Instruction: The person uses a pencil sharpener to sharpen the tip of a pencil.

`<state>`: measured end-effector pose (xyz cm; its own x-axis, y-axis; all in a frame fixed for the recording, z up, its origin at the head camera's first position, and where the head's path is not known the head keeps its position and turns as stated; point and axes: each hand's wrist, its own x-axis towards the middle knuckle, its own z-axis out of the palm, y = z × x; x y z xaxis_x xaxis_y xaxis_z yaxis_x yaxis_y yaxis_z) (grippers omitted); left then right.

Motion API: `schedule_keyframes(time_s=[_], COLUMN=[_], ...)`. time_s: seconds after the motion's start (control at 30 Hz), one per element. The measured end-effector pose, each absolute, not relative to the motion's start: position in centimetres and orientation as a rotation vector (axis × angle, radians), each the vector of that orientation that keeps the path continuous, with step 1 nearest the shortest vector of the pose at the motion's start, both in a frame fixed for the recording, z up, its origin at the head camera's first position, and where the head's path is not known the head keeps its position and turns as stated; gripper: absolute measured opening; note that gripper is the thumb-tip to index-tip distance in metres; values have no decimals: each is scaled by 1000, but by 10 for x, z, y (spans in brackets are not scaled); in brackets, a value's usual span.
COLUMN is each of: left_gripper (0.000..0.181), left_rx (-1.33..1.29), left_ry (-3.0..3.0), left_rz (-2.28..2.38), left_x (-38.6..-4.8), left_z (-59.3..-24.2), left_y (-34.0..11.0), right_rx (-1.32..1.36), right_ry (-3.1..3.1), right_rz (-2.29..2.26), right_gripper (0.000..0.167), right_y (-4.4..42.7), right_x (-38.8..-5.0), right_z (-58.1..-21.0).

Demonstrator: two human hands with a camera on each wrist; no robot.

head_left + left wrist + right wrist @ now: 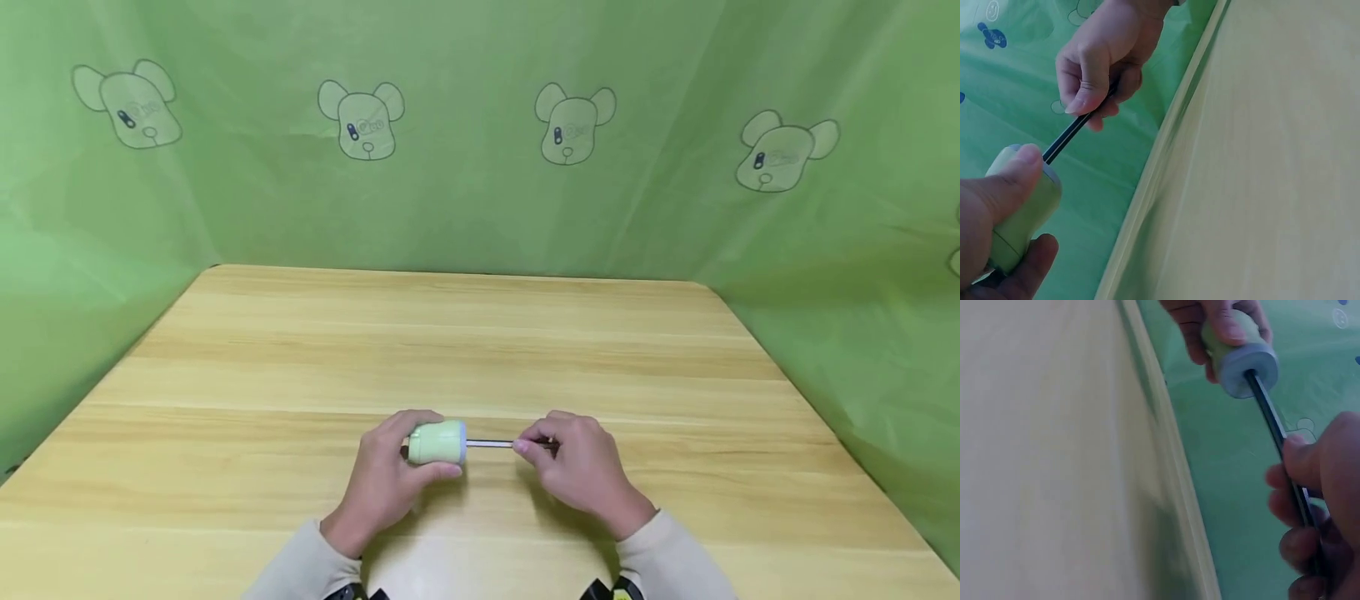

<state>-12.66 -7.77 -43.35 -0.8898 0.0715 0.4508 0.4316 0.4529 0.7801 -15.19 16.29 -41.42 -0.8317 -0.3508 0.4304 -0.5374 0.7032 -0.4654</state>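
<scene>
Left hand grips pale-green cylinder.

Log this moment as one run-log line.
left grip: holds green cylinder | right grip: holds dark rod | rod: stands in cylinder's grey end | wooden table: in view

The table has pale, crosswise wood grain; soft shadows lie toward its near side.

Head view's reading bright, fairly even. Soft shadows are falling from left hand and right hand toward the near edge of the table, where pale glare is washing out grain. Wrist views are running dimmer, bluish, hazy.
</scene>
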Motion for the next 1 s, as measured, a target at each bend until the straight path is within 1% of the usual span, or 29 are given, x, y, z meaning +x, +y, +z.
schedule_keyframes(time_s=[0.07, 0.3, 0.47, 0.57, 0.73, 0.93, 1.0], left_gripper=[51, 48, 48, 50, 50, 50, 50], left_rx=[-407, -396, -344, -302, -282, -292, -288], left_ry=[-2365, -2361, -2362, -2363, -2357, -2345, -2347], left_rz=[-1424, -1463, -1503, -1522, -1548, -1557, -1571], left_x=[-127, -127, -127, -126, -127, -127, -127], left_z=[-433, -433, -433, -433, -434, -433, -433], left_y=[-77, -77, -77, -77, -78, -77, -77], right_rx=[734, 798, 849, 871, 863, 891, 899], right_ry=[-2509, -2229, -2114, -2084, -2034, -1909, -1889], right_rz=[777, 619, 633, 667, 686, 671, 665], right_gripper=[6, 11, 22, 24, 17, 17, 14], right_y=[163, 163, 162, 161, 160, 158, 158], right_x=[-153, -157, -158, -159, -160, -162, -161], right_z=[-418, -426, -427, -426, -425, -423, -423])
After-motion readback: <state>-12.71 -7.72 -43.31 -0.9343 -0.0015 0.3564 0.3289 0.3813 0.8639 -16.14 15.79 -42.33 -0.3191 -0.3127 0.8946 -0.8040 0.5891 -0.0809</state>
